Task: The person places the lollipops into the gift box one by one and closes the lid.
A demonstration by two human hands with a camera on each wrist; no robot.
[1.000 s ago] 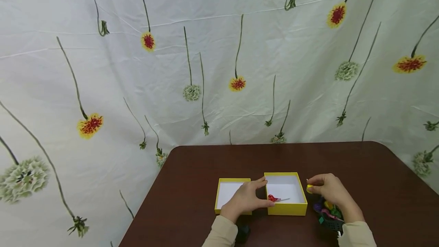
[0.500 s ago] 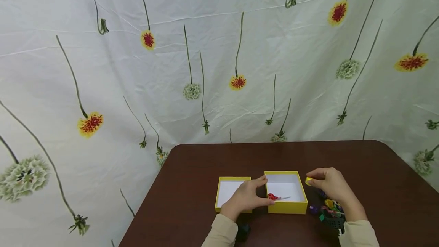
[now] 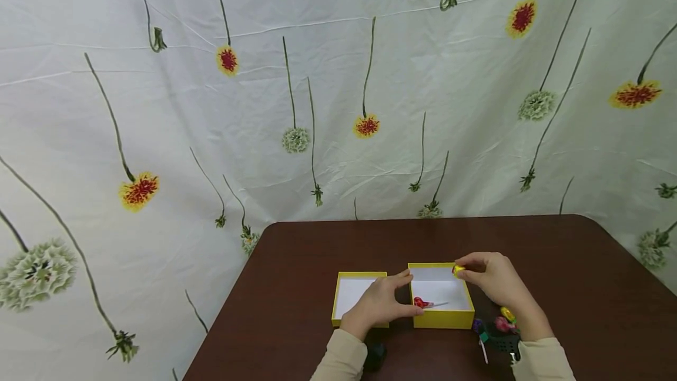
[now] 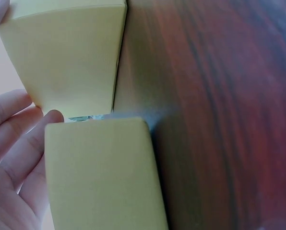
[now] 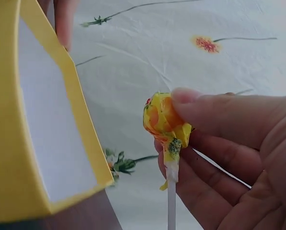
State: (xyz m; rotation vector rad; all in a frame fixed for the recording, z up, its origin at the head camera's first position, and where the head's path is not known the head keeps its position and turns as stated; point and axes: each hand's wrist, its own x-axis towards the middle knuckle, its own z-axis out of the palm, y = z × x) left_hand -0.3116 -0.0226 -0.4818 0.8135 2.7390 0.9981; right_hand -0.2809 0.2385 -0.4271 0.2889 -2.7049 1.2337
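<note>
A lollipop in a yellow and orange wrapper (image 5: 162,115) is pinched by the thumb and fingers of my right hand (image 3: 499,281), its white stick pointing down. In the head view it is at the right rim of an open yellow box (image 3: 444,321) with a white inside. A red-wrapped lollipop (image 3: 421,303) lies in that box at the left, its stick pointing right. My left hand (image 3: 376,304) grips the box's left side, thumb at the near corner and fingertips at the far one.
Left of the box lies a shallower yellow tray or lid (image 3: 362,274), white inside, partly behind my left hand. A dark basket (image 3: 505,343) with several colourful lollipops stands at the right, partly under my right forearm. A small black object (image 3: 375,356) sits near my left sleeve.
My right hand has risen and moved left from beside the basket to the box's right rim, carrying the yellow lollipop. My left hand has stayed on the box.
</note>
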